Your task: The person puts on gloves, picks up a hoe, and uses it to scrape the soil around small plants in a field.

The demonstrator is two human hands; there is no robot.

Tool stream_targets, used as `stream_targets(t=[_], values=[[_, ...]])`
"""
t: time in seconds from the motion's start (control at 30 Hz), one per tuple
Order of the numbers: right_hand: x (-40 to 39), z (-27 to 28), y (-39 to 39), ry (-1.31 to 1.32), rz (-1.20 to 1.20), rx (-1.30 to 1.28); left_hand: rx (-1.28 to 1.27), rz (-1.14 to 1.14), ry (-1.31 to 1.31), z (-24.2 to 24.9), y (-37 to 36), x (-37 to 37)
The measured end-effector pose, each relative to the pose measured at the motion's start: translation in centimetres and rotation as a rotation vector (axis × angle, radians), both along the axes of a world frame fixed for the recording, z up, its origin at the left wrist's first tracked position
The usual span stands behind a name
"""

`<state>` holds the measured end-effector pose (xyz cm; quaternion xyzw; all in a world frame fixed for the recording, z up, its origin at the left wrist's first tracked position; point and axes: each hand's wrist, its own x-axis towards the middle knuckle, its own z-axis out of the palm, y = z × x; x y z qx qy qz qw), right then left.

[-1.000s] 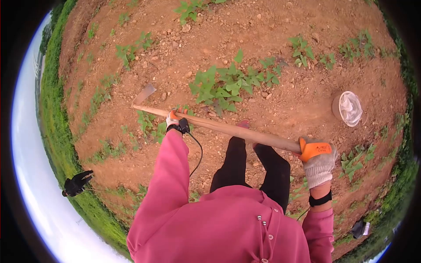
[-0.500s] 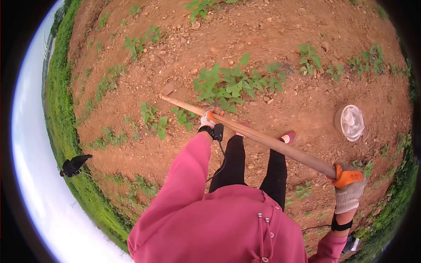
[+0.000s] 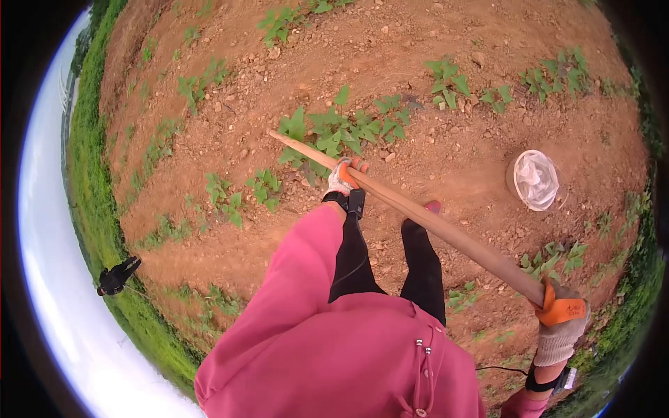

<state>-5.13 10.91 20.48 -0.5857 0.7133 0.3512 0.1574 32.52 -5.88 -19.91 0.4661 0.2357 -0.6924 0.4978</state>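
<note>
A long wooden hoe handle [image 3: 446, 230] slants across my body from the upper left to the lower right. My left hand [image 3: 343, 178], in a white and orange work glove, is closed round it toward the far end. Near the butt end, my gloved right hand [image 3: 563, 317] grips the same handle. The far end lies beside a clump of leafy green plants [image 3: 338, 129], and the hoe's blade cannot be made out there. Both wrists wear black straps, with a small dark device at the left one.
A pale bucket [image 3: 533, 180] lined with clear plastic stands on the reddish soil at the right. Low leafy plants [image 3: 223, 198] grow in rows, with stones between. Far left, a person in dark clothes [image 3: 117, 276] stands near the grassy edge [image 3: 94, 188].
The bucket and nearby plants have shifted left in view. The hoe blade, visible earlier, no longer shows. Both hands keep hold of the handle, and my legs have changed position.
</note>
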Motion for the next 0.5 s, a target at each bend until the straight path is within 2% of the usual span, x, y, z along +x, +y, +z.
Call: stream_targets(t=[0.03,0.07,0.13,0.17,0.2,0.27,0.4,0.5], values=[[-1.4,0.2,1.8,-0.057,0.035,-0.056,-0.035,0.063,-0.110,1.4,0.8,-2.4],[-1.9,1.0,2.9,-0.060,0.028,-0.058,0.020,0.013,-0.101,3.5,0.7,-4.3],[-3.2,3.3,4.1,0.017,-0.023,-0.077,0.046,-0.023,-0.008,4.1,1.7,-6.6],[-4.1,4.6,4.5,0.023,-0.063,-0.037,0.066,-0.036,0.013,6.3,2.4,-8.2],[-5.8,4.9,6.3,0.022,-0.075,-0.043,0.020,-0.171,0.070,4.9,3.7,-8.6],[-9.8,5.7,11.0,-0.162,-0.057,-0.295,0.064,-0.168,0.018,8.1,4.4,-11.7],[-14.7,10.7,13.8,-0.152,-0.076,-0.154,0.182,-0.247,-0.029,15.2,7.2,-17.8],[-18.4,13.8,16.9,-0.170,-0.175,-0.229,0.254,-0.295,0.094,17.2,9.7,-21.5]])
